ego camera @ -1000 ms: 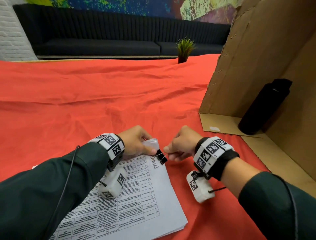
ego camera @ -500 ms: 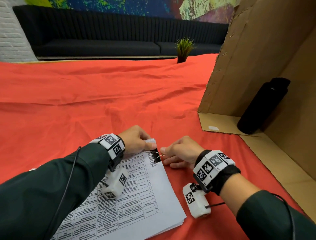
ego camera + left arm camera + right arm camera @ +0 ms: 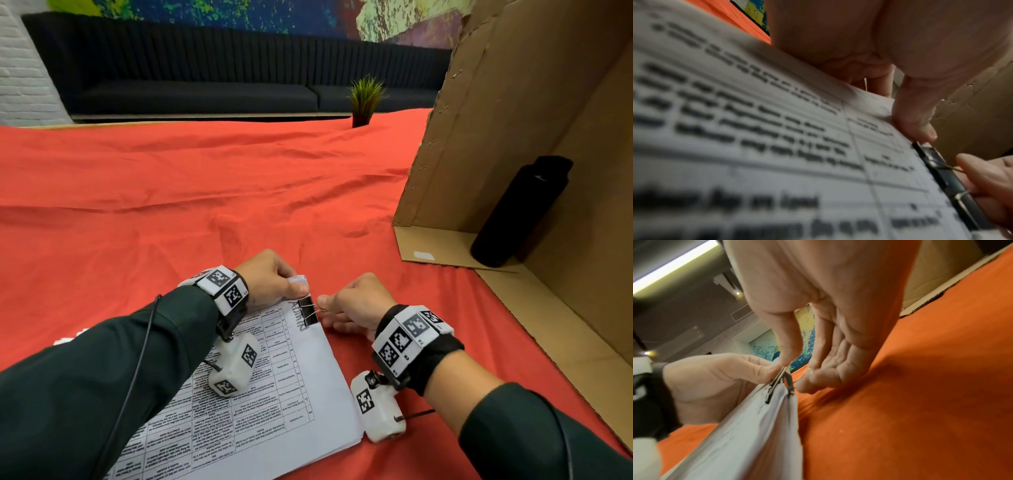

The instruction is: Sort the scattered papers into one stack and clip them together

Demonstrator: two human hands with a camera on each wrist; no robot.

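Observation:
A stack of printed papers [image 3: 301, 394] lies on the red cloth near me. A black binder clip [image 3: 310, 312] sits over the stack's far right corner. My left hand [image 3: 298, 287] pinches that corner just beside the clip, and the thumb [image 3: 914, 123] lies on the top sheet. My right hand [image 3: 323, 306] pinches the clip's wire handles from the right. The right wrist view shows the clip [image 3: 780, 381] astride the edge of the paper stack [image 3: 756, 426], with my right thumb and forefinger [image 3: 786, 368] on its handles. The left wrist view has the clip [image 3: 947, 178] at the sheet's edge.
A large open cardboard box [image 3: 513, 137] stands on its side at the right, with a black bottle [image 3: 517, 212] inside. A small potted plant [image 3: 364, 99] is at the table's far edge. Wrinkled red cloth [image 3: 205, 188] covers the table ahead and to the left.
The right hand has moved left with the clip, which now sits over the stack's corner instead of off its edge. The left hand has kept hold of the corner.

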